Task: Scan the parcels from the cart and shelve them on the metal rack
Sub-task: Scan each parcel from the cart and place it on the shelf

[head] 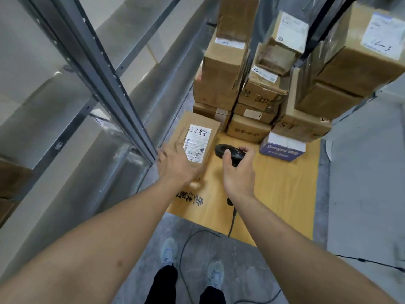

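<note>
On the cart deck, L side: cardboard parcel (pixel 195 139) lay flat w/ white shipping label (pixel 197 142) face up, handwritten digits across the label top.
L hand (pixel 175 166): palm down on the parcel's near end, fingers spread, thumb side just touching the label's lower edge; whether the fingers curled over the parcel edge, cannot tell.
R hand (pixel 237 170): wrapped round a black barcode scanner (pixel 228 153), scanner head pointed toward the label, just beside the parcel's R edge.
Scanner cable (pixel 232 220): ran from under the R wrist down off the cart to the grey floor (pixel 361 194).
Cart (pixel 285 194): yellow-tan wooden deck w/ black printed characters at the near L corner.
Stack at far end: brown parcels (pixel 258 88) piled several high, most w/ white labels.
Small box: blue-and-white "Deeyeo" box (pixel 282 148) on the deck in front of the stack, R of the scanner, apart from it.
Metal rack (pixel 122 95): grey uprights and shelves along the L, touching or nearly touching the cart side.
Below: two light sneakers (pixel 168 251), dark trousers.
</note>
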Motion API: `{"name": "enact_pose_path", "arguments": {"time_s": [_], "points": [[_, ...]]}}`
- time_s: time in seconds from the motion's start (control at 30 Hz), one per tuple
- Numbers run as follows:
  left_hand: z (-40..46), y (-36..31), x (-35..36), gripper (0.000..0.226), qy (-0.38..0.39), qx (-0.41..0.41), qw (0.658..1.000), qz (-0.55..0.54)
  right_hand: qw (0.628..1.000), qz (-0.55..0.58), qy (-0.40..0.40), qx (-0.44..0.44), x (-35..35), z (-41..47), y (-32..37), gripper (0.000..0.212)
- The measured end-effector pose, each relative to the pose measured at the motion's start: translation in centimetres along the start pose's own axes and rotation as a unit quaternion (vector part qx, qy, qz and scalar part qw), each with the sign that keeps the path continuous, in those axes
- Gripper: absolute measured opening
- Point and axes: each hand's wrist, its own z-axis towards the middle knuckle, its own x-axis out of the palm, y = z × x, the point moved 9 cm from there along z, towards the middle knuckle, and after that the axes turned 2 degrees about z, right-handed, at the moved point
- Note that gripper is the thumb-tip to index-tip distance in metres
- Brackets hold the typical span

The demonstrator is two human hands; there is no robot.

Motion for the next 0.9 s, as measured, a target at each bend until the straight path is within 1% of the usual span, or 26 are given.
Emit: {"name": "enact_pose_path", "arguments": {"time_s": [0.1, 0.23, 0.43, 0.53, 0.63, 0.7, 0.77, 0.83, 0.9], "points": [[1.1, -0.2, 0.8, 0.133, 0.012, -0.001, 1.0, 0.012, 1.0, -0.002, -0.003, 0.013, 0.8, 0.3, -1.1, 0.036], [0.9, -0.5, 0.6, 0.138, 0.019, 0.013, 1.0, 0.01, 1.0, -0.009, -0.01, 0.022, 1.2, 0.2, -1.8, 0.037], [-1.0, 1.1, 0.6, 0.142, 0.066, 0.051, 0.997, -0.006, 0.999, 0.005, -0.032, 0.041, 0.8, -0.8, -1.6, 0.036], [-1.6, 1.1, 0.5, 0.141, 0.086, 0.108, 0.99, 0.025, 0.999, 0.016, -0.032, 0.035, 0.5, -1.1, -0.8, 0.034], [-1.4, 1.3, 1.1, 0.138, 0.139, 0.154, 0.976, 0.064, 0.999, 0.022, -0.037, 0.032, -0.2, -1.3, -0.4, 0.034], [-1.1, 1.1, 1.1, 0.13, 0.157, 0.175, 0.968, 0.085, 0.998, 0.023, -0.042, 0.031, -0.7, -1.5, -0.5, 0.034], [-0.8, 0.2, 0.7, 0.11, 0.153, 0.203, 0.961, 0.11, 0.998, 0.022, -0.046, 0.032, -1.1, -1.6, -0.6, 0.034], [-0.5, -0.3, 0.1, 0.095, 0.126, 0.209, 0.96, 0.134, 0.998, 0.024, -0.047, 0.034, -1.5, -1.7, -0.7, 0.033], [-0.3, -0.3, -0.4, 0.081, 0.081, 0.181, 0.973, 0.117, 0.998, 0.026, -0.046, 0.036, -1.7, -1.8, -0.7, 0.031]]}}
